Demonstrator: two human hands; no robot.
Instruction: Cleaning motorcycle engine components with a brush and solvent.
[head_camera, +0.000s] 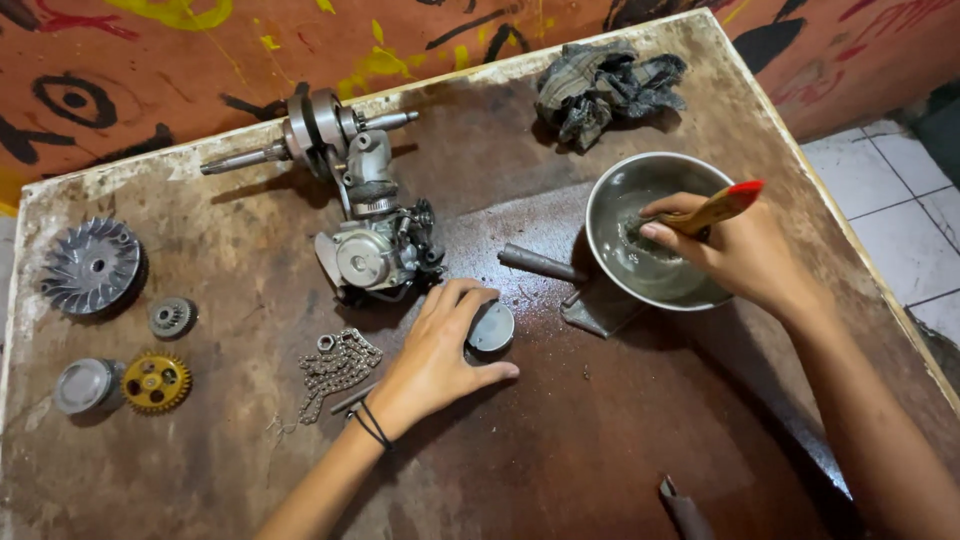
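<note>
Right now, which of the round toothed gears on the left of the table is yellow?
The larger gear at the front left, beside the grey piston. The small gear behind it is plain grey metal.

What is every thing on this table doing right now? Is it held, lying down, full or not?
Left hand: resting on the round metal part, gripping it.
Right hand: holding the brush, bristles down in the bowl.
Metal bowl: upright, a little greyish liquid inside.
Rag: crumpled, lying untouched.
Chain: loose, heaped.
Crankshaft: lying on its side.
Yellow gear: lying flat.
</note>
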